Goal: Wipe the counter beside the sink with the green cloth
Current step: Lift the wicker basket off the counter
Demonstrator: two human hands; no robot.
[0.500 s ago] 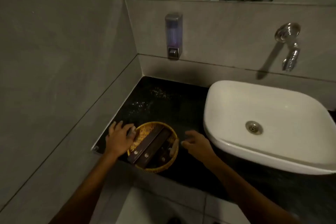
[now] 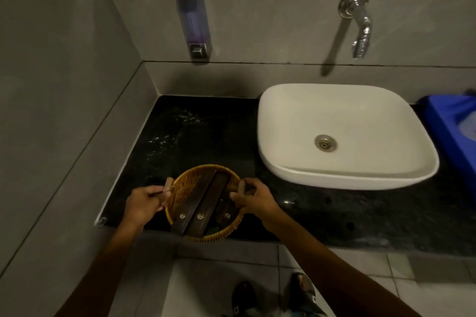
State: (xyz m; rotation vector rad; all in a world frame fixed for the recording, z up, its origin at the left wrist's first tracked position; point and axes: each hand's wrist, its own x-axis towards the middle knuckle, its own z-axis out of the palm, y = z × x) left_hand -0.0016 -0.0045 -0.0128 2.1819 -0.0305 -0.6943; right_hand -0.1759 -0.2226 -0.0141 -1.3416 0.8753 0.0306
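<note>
Both hands are on the round wicker basket (image 2: 180, 188), which sits at the front edge of the black table (image 2: 322, 216), left of the white sink (image 2: 342, 134). The left hand (image 2: 143, 204) is curled around the small wooden handle on the basket's left side; the right hand (image 2: 253, 199) grips the matching handle on the right, fingers closed over it. Inside the basket lie dark flat packets (image 2: 203, 203) with small hexagon marks, leaning across it. A scrap of green, likely the green cloth (image 2: 213, 229), peeks out under them near the basket's front rim. Pale specks dot the table toward its back left corner. A soap dispenser (image 2: 192, 22) and a chrome tap (image 2: 356, 20) hang on the wall; a blue tub (image 2: 456, 121) stands at the table's right edge.
</note>
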